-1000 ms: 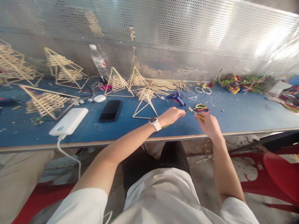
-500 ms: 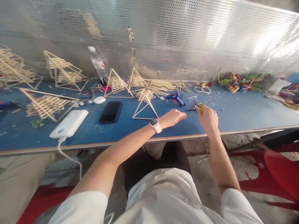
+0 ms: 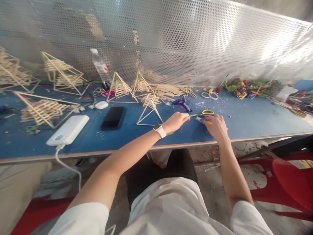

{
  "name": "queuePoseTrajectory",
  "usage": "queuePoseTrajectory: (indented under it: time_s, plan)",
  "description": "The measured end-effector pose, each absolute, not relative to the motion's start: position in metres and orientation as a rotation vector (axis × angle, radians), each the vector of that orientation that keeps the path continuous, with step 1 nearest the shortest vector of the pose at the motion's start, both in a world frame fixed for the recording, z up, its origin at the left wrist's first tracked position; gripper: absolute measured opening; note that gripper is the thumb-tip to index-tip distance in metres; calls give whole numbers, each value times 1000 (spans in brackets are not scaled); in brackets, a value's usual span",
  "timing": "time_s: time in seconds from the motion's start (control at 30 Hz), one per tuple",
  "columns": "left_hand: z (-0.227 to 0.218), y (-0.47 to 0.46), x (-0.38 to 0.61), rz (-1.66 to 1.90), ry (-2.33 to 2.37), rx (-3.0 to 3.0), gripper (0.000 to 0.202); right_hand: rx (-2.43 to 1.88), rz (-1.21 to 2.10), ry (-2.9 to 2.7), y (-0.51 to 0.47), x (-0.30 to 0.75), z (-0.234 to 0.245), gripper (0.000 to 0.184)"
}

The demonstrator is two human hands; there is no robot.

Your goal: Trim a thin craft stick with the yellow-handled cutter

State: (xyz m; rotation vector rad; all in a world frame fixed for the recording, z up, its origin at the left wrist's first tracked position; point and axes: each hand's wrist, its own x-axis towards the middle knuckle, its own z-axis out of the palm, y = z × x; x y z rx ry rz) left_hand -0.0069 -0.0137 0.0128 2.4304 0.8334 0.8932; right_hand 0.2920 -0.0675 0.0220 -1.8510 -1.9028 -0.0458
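Observation:
My left hand (image 3: 178, 120), with a white-banded watch on its wrist, pinches a thin green strip (image 3: 193, 115). The strip points right, towards the scissors (image 3: 207, 113) with yellow and red handles, which lie on the table just beyond my right hand. My right hand (image 3: 217, 126) is closed over a yellow tool (image 3: 208, 122) with a pale front end; most of it is hidden under the palm, so its kind is unclear. Left of my left hand stands a small pyramid frame of wooden sticks (image 3: 150, 112). A blue glue gun (image 3: 181, 103) lies behind the hands.
Several stick pyramids (image 3: 119, 88) stand along the back and left of the blue table (image 3: 254, 119). A black phone (image 3: 112, 118), a white power bank (image 3: 68, 130), a bottle (image 3: 100, 65), loose sticks (image 3: 168, 91) and tape rolls (image 3: 209, 95) are around. Coloured bundles (image 3: 241, 89) lie right.
My right hand has let go of the scissors, which now lie beyond it, and is on a yellow tool. My left hand has shifted slightly left with the strip.

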Motion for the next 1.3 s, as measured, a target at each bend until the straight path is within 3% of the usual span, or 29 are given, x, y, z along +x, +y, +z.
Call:
queuePoseTrajectory:
  time_s: [0.2, 0.5, 0.83, 1.13, 1.3]
  plan:
    - [12, -13, -7, 906, 835, 2440, 39, -1460, 427, -1769, -65, 234, 11, 55]
    - [16, -18, -5, 877, 811, 2487, 34, -1268, 701, -1460, -49, 219, 3, 47]
    - [19, -20, -4, 879, 926, 2455, 43, -1228, 686, -1231, -50, 241, 10, 43]
    - [18, -17, -5, 859, 893, 2468, 44, -1070, 421, -1079, -67, 241, 81, 37]
    - [10, -15, -1, 876, 872, 2436, 31, -853, 518, -1393, -86, 157, 138, 30]
